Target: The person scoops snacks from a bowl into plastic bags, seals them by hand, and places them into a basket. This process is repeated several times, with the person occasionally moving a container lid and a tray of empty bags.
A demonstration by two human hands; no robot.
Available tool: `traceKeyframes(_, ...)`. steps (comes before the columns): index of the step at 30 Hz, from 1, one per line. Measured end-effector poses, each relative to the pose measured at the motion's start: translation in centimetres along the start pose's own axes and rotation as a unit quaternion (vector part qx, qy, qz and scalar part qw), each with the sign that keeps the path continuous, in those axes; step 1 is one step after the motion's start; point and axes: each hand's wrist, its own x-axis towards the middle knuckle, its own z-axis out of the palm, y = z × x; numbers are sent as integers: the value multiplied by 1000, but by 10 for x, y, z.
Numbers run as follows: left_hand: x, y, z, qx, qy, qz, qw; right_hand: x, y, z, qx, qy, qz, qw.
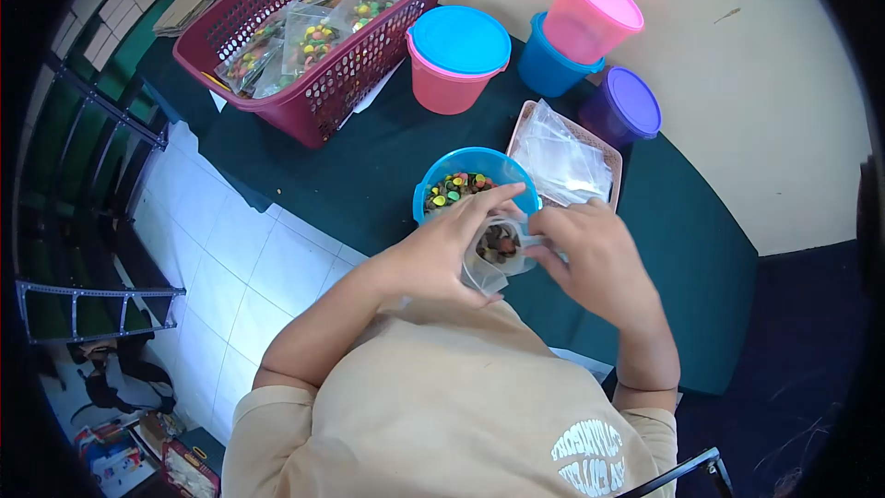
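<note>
My left hand [447, 249] curls around a clear plastic bag [487, 278], its thumb and fingers spread about the bag's mouth. At that mouth is a translucent cup [498, 242] with brown and reddish pieces in it. My right hand [590, 254] has its fingers closed on the cup's handle-like side part. Just beyond both hands stands a blue tub [426, 186] holding yellow, green, red and brown pieces; my left fingers overlap its near rim in this view.
A pink tray [616, 166] with clear bags [562, 161] lies at the right. Behind stand a pink tub with blue lid [459, 37], a pink container [590, 14] stacked in a blue one [553, 69], and a purple tub [622, 106]. A maroon basket [304, 106] holds filled bags [318, 37].
</note>
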Motion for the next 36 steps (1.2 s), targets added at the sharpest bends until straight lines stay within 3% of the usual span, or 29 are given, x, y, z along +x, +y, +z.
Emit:
traceKeyframes(2,1,-4,-5,-209,-62,9,976,1,-1,-19,17,-32,29,999)
traceKeyframes(5,1,-9,-12,-224,-86,25,970,2,2,-28,207,8,147,967)
traceKeyframes(7,2,-11,-15,-264,-104,30,958,7,2,-24,258,41,153,953)
traceKeyframes(9,6,-8,-17,-385,-176,-45,905,9,1,-14,308,76,161,935)
traceKeyframes(12,12,-16,-3,-400,-182,19,898,13,-4,5,326,69,93,938)
traceKeyframes(13,13,-18,-3,-347,-182,31,920,14,-6,12,320,72,74,942)
traceKeyframes(15,15,-14,-4,-340,-164,17,926,13,-7,15,313,76,55,945)
traceKeyframes(17,16,-14,-6,-334,-143,2,932,11,-9,15,487,90,152,855)
traceKeyframes(19,19,-19,-7,-488,-111,7,866,5,-10,14,484,100,149,856)
traceKeyframes(22,22,-26,-10,-518,-86,13,851,-6,-8,8,465,108,123,870)
traceKeyframes(24,25,-30,-6,-521,-75,37,849,-12,-4,6,304,147,23,941)
traceKeyframes(26,27,-27,-5,-545,-84,40,833,-8,-2,8,236,144,37,960)
traceKeyframes(27,29,-23,-6,-545,-87,39,833,-6,-1,9,165,140,50,975)
traceKeyframes(33,36,-15,-9,-512,-117,29,850,0,-11,17,127,90,-20,988)
traceKeyframes(35,35,-15,-20,-401,-128,19,907,-3,-3,16,107,129,-20,986)
traceKeyframes(36,33,-17,-23,-401,-129,18,907,-9,3,14,107,129,-19,986)
